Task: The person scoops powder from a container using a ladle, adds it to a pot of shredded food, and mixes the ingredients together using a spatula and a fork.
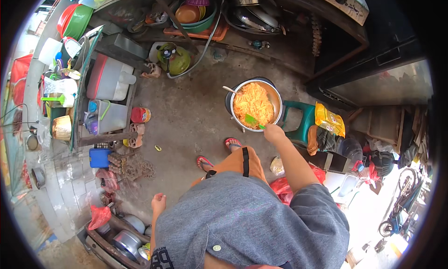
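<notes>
My right hand (274, 133) grips the handle of a green spatula (251, 120), whose blade is in the near part of a silver metal pot (280, 108). Orange-coloured noodles (253, 100) heap up in that pot. A second utensil, with a pale handle (229, 90), leans over the pot's far left rim. Beneath the pot a dark round base (228, 102) shows at the edges. My left hand (159, 200) hangs low by my left side, away from the pot, its fingers loosely curled. No object shows in it.
A green plastic stool (301, 120) stands right of the pot, beside a yellow packet (329, 119). At the far left are a green gas cylinder (178, 61) with a hose and a red tub (140, 114). Red plastic bags (281, 189) lie near my right leg.
</notes>
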Demonstrator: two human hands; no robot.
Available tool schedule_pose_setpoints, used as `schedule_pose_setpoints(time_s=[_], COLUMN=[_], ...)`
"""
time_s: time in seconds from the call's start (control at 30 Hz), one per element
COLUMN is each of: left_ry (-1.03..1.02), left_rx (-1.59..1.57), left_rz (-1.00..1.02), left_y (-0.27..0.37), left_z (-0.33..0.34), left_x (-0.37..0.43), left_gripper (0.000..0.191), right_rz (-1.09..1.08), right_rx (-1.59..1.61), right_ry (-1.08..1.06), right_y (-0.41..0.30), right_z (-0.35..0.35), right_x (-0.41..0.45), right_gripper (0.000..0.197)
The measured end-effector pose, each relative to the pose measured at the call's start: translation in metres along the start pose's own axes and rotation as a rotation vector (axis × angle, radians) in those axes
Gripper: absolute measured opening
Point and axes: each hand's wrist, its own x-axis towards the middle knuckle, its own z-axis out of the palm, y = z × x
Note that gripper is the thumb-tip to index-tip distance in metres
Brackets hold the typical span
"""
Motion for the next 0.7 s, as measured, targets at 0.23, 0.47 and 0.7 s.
schedule_pose_setpoints(time_s=[0.23, 0.47, 0.7], left_ry=[0.026, -0.012, 0.031], left_rx=[0.036, -0.02, 0.068], left_rz=[0.088, 0.092, 0.066], left_y=[0.074, 0.071, 0.055], left_z=[-0.004, 0.001, -0.006], left_x=[-0.026, -0.024, -0.025], left_gripper=[0.03, 0.029, 0.03], right_rz=[0.24, -0.054, -0.03], right_rx=[-0.058, -0.204, -0.333], right_ry=[0.027, 0.111, 0.019], right_y=[0.053, -0.008, 0.007], right_z=[-0.024, -0.055, -0.002], right_x=[0.03, 0.025, 0.016], right_gripper=[0.025, 0.033, 0.029])
